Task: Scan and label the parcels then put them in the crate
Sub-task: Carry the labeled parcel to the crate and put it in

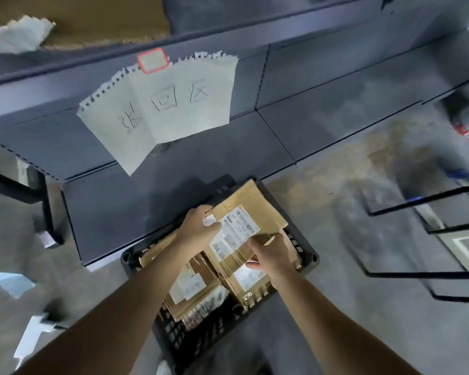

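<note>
- The left hand (201,226) grips the far-left corner of a cardboard parcel (266,212). Its thumb lies on top, next to a small white sticker (209,220), and its fingers are curled around the edge.
- The right hand (268,253) holds the near-right edge of the same parcel with curled fingers. A thin yellow stick (270,240) pokes out between them; I cannot tell what it is.
- The parcel carries one white shipping label (238,231) and is held tilted just above a black plastic crate (306,255).
- At least four other parcels (192,285) lie in the crate below it, flat and overlapping, several with white labels.
- Three torn notebook sheets (157,104) with handwritten characters hang from the dark grey metal shelf (322,77), under one red-framed tag (152,60).
- The crate stands on a stained grey concrete floor (363,163), right against the shelf base.
- A black metal frame (417,207) stands to the right, apart from the crate.
</note>
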The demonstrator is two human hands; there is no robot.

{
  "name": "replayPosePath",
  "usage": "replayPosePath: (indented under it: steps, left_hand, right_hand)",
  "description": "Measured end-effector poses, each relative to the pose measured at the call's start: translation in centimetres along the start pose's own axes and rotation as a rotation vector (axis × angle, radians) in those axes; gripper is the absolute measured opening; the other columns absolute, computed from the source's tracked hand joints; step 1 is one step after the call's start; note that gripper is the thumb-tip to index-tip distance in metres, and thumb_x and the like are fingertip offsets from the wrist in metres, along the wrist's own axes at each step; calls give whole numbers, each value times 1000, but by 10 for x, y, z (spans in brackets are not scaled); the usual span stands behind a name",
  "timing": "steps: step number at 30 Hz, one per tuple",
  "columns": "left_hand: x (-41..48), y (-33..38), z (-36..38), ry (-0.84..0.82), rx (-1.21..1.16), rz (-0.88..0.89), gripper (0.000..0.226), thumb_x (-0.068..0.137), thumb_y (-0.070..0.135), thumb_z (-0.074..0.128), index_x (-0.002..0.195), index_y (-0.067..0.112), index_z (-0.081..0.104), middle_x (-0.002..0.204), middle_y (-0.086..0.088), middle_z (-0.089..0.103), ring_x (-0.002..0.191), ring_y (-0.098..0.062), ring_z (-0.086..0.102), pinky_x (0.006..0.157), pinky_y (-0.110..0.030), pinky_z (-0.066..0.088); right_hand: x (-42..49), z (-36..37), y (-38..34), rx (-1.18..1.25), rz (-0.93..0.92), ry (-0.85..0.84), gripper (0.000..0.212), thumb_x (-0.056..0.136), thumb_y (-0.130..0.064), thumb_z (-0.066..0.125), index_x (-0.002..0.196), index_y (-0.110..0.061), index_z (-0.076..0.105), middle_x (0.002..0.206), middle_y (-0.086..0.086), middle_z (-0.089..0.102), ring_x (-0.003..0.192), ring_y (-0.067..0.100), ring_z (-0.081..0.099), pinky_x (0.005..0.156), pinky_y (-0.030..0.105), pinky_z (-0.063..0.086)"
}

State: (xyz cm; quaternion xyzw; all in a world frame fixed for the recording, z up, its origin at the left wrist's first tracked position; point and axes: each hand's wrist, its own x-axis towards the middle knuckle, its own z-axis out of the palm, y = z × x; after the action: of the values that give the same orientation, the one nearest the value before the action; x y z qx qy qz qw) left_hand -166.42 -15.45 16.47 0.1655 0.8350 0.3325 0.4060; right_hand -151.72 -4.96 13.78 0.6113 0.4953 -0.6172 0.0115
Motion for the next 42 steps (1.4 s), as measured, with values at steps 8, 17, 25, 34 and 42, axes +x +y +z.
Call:
replayPosePath:
  steps: [8, 17, 25, 34, 42]
  left_hand:
    - [58, -46, 12, 11, -7, 14, 64, 90, 20, 60, 149, 25, 34, 146, 3, 34, 101, -8, 55, 76, -19, 41]
    - [66, -48, 7, 64, 18, 101, 46, 91, 11, 60, 135, 23, 50, 124, 3, 45, 101, -9, 48, 69, -6, 39]
    - [69, -50, 20, -37, 276, 115, 80, 87, 28, 64, 153, 25, 19, 152, -2, 23, 142, -21, 17, 110, -38, 30]
    - [35, -44, 8, 70, 488, 74, 103, 79, 53, 70, 154, 26, 6, 158, -3, 13, 146, -27, 8, 113, -48, 30]
    - [-56, 28, -39, 167, 515, 51, 102, 79, 58, 68, 154, 25, 7, 159, -7, 14, 147, -29, 10, 113, -51, 30]
  right_hand:
    - [45, 29, 15, -10, -67, 0, 78, 86, -21, 76, 145, -10, 27, 101, 15, 67, 65, 21, 73, 64, 29, 61]
    - [51, 49, 13, -153, -44, 53, 41, 93, -18, 67, 125, -6, 45, 103, 4, 59, 56, 14, 68, 57, 31, 61]
    - [48, 42, 17, -186, -17, 60, 43, 93, -25, 67, 123, -6, 43, 96, 5, 63, 66, 15, 70, 66, 35, 62]
    - [20, 16, -10, -780, -142, 124, 96, 89, -57, 57, 155, -11, 5, 156, 17, 27, 137, 34, 40, 103, 46, 44]
    - [-73, -11, -79, -949, -368, 117, 92, 89, -61, 55, 156, -23, 3, 159, 8, 23, 140, 34, 37, 105, 59, 41]
